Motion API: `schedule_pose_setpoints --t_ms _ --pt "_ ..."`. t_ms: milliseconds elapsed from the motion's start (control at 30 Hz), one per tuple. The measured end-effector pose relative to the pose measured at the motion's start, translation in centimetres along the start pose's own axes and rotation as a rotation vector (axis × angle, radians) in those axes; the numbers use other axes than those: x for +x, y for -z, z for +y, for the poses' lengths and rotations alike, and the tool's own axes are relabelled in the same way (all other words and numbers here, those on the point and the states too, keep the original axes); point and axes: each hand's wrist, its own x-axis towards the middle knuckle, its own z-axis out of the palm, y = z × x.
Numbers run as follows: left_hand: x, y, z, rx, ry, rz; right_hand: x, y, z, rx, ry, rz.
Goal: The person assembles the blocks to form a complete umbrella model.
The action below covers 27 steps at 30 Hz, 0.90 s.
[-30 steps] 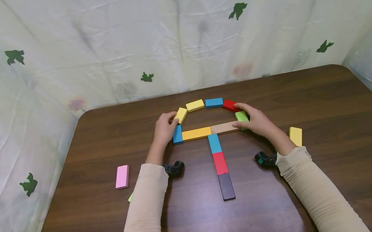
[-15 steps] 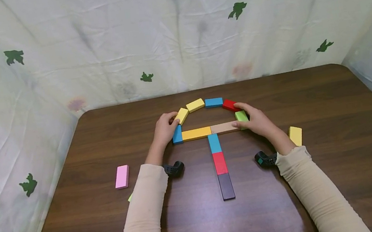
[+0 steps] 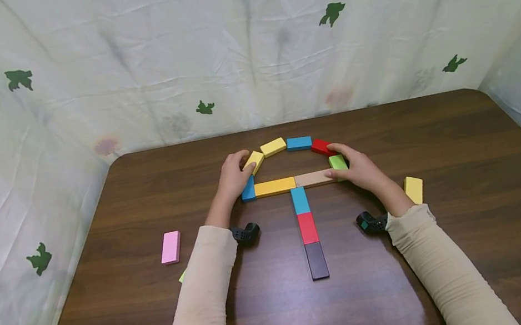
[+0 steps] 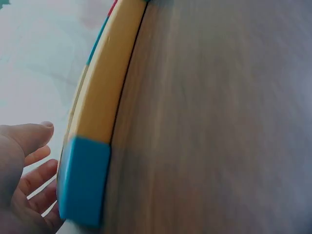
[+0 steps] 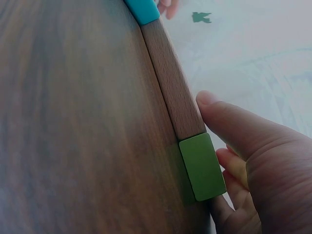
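Note:
Coloured wooden blocks lie in an arch with a straight base and a stem. My left hand [image 3: 232,178] is at the arch's left side, thumb and forefinger spread loosely about a tilted yellow block [image 3: 255,160]. Beneath it is a blue block [image 4: 85,180], with relaxed fingers behind it in the left wrist view. My right hand [image 3: 357,169] rests at the right side, forefinger at the red block [image 3: 321,146]. Its thumb reaches over the green block [image 5: 202,166] to the bare wood block [image 5: 173,80]. A long yellow block [image 3: 275,187] forms the base's left half.
Another yellow block [image 3: 273,147] and a blue block [image 3: 299,144] top the arch. The stem has light blue, red and dark [image 3: 317,260] blocks. Loose on the table are a pink block [image 3: 170,248], a yellow block [image 3: 414,191] and a green block mostly under the left sleeve.
The tilted yellow block shifted slightly right against its neighbour, which turned a little. My left hand then rose slightly, its fingers loosening. My right hand stayed in place.

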Motion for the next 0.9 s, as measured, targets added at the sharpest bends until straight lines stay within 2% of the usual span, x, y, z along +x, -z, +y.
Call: schedule_pose_setpoints --t_ms 433,900 --pt "2.3 -1.3 2.2 0.111 -0.092 -0.008 0.0 -0.1 0.1 0.005 -0.005 0.004" --pt "3.2 -2.3 2.5 0.194 -0.06 -0.032 0.1 0.0 0.1 0.002 0.01 0.002"
